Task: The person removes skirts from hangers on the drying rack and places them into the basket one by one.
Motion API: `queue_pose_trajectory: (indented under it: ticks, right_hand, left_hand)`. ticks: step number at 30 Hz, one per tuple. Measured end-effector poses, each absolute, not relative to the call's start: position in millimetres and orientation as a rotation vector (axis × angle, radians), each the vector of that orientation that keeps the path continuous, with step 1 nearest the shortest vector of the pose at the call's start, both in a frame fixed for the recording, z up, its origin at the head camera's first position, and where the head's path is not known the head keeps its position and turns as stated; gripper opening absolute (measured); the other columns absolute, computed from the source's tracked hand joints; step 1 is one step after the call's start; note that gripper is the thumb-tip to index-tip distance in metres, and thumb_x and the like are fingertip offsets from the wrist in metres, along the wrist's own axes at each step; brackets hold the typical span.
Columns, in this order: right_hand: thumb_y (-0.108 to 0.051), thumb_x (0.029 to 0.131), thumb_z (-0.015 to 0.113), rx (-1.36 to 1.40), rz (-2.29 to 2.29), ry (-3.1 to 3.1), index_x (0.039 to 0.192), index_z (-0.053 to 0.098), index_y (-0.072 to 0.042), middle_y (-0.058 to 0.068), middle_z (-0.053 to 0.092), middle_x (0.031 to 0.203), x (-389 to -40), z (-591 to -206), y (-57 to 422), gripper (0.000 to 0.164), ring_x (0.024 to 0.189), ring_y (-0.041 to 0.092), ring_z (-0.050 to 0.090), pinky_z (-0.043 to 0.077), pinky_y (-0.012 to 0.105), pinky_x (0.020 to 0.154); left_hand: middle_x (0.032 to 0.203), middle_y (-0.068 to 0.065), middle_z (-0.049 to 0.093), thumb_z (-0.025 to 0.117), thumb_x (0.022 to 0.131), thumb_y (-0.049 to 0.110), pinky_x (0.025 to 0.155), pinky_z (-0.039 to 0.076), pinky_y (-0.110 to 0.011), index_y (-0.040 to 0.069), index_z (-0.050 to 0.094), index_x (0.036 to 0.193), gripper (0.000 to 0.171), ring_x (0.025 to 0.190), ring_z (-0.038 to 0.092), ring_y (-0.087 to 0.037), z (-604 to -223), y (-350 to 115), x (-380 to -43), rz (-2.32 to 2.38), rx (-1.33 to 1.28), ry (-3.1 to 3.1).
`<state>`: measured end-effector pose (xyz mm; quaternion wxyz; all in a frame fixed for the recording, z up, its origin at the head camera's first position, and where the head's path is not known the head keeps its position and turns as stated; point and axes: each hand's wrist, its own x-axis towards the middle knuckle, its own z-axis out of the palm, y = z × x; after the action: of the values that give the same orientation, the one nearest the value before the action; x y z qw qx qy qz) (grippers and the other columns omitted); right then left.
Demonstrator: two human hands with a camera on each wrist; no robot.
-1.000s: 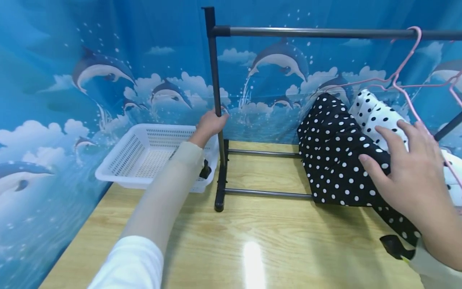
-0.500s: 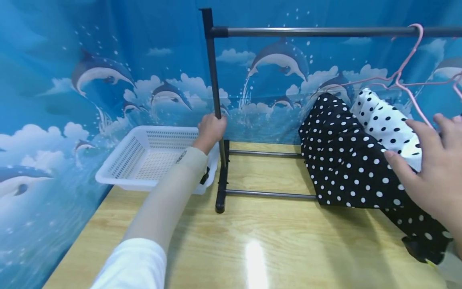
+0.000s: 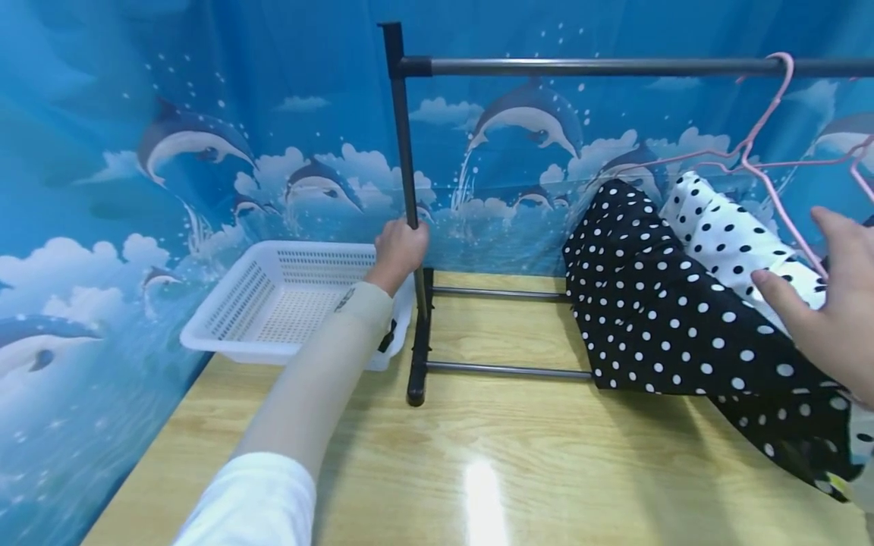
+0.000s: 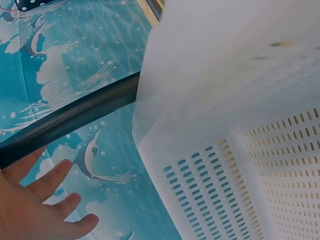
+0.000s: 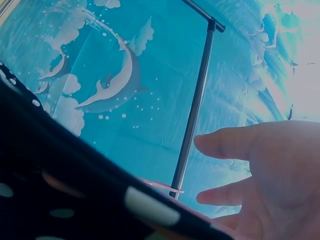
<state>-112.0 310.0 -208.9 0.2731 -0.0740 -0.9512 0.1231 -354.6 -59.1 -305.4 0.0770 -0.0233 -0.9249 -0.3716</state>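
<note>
My left hand (image 3: 401, 246) is at the left upright post (image 3: 407, 163) of a dark metal clothes rack and grips it. In the left wrist view the other fingers (image 4: 57, 182) spread loosely below that post; the thumb is hidden. On the right, my right hand (image 3: 843, 311) hovers with fingers apart, partly cut off by the frame edge. Beside it droops a black cloth with white dots (image 3: 649, 303), its lower end near my right forearm. A white cloth with black dots (image 3: 734, 231) lies behind. Above them, a pink hanger (image 3: 751, 144) hooks over the rack's top bar (image 3: 580, 67).
Left of the rack stands a white plastic basket (image 3: 239, 345) with slotted walls, close against its foot. Lower rails (image 3: 505, 369) of the rack run above the wooden tabletop (image 3: 546, 462). A blue dolphin-print curtain (image 3: 307, 98) hangs behind and at the left.
My right hand has moved right, away from the middle of the black dotted cloth, whose lower end has shifted right too. My left hand stays at the post.
</note>
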Motion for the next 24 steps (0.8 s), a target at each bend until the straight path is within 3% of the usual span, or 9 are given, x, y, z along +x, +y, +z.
queue_pose_trajectory:
  ticks: [8,17,19,22,24]
  right_hand:
    - [-0.033,0.102,0.043,-0.211,0.412,-2.549,0.154,0.01,-0.001,0.037,0.024,0.147,-121.0,-212.1,321.4,0.069,0.135,0.052,0.025,0.023,0.065,0.107]
    - [-0.037,0.104,0.04,-0.254,0.472,-2.661,0.151,0.007,0.007,0.044,0.027,0.139,-122.9,-211.4,319.8,0.072,0.129,0.059,0.027,0.025,0.068,0.103]
    - [-0.036,0.104,0.04,-0.231,0.489,-2.685,0.15,0.007,0.01,0.045,0.028,0.136,-123.7,-214.0,321.9,0.072,0.126,0.061,0.028,0.024,0.068,0.103]
    - [-0.033,0.103,0.044,-0.216,0.503,-2.681,0.15,0.009,0.009,0.045,0.031,0.134,-128.2,-221.8,334.4,0.073,0.124,0.061,0.03,0.023,0.068,0.105]
    - [-0.037,0.103,0.043,-0.249,0.494,-2.646,0.152,0.011,0.004,0.043,0.035,0.134,-133.7,-229.8,346.0,0.072,0.126,0.057,0.032,0.021,0.06,0.112]
  left_hand:
    - [0.072,-0.009,0.051,0.027,0.103,0.045,0.089,0.033,-0.042,0.012,0.053,0.075,0.05,0.075,0.046,-0.025,-309.7,-61.0,-354.2,-1.155,-0.09,-2.753]
    - [0.07,-0.009,0.049,0.029,0.103,0.043,0.086,0.033,-0.041,0.012,0.052,0.074,0.048,0.074,0.046,-0.027,-309.1,-65.8,-352.1,-1.209,-0.082,-2.713]
    - [0.075,-0.012,0.053,0.029,0.103,0.042,0.087,0.033,-0.042,0.01,0.055,0.076,0.049,0.078,0.048,-0.028,-308.8,-66.5,-351.8,-1.187,-0.065,-2.734]
    - [0.098,-0.014,0.06,0.03,0.103,0.041,0.095,0.033,-0.045,0.008,0.062,0.085,0.049,0.099,0.051,-0.028,-307.6,-64.3,-352.8,-1.111,-0.055,-2.768]
    - [0.113,-0.015,0.06,0.03,0.103,0.041,0.099,0.032,-0.048,0.008,0.065,0.09,0.05,0.113,0.048,-0.029,-306.6,-60.9,-354.2,-1.071,-0.073,-2.782]
